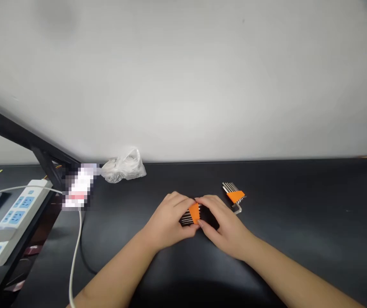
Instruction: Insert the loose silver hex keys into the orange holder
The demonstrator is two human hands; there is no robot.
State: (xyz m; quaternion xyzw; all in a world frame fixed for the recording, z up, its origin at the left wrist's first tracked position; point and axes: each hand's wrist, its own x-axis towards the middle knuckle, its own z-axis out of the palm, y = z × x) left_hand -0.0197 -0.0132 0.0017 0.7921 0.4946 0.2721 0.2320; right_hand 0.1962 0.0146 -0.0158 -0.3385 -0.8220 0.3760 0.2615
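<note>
Between my two hands is a hex key set (194, 213), several metal keys in an orange holder, low over the black table. My left hand (174, 218) curls round it from the left, thumb and fingers closed on the holder and over the keys. From the right, my right hand (224, 226) pinches the holder's edges with thumb and forefinger. Its other fingers are partly hidden. Just beyond my right hand, a second hex key set (235, 196) with an orange holder lies on the table, the bent end of its largest key pointing toward me.
A crumpled clear plastic bag (124, 167) lies by the wall at the back left. A blurred-out bright panel with a white cable (76, 256) stands at the left. Beyond a black frame bar (7, 128) are white power strips (18, 214). The black table (299, 231) meets a pale wall.
</note>
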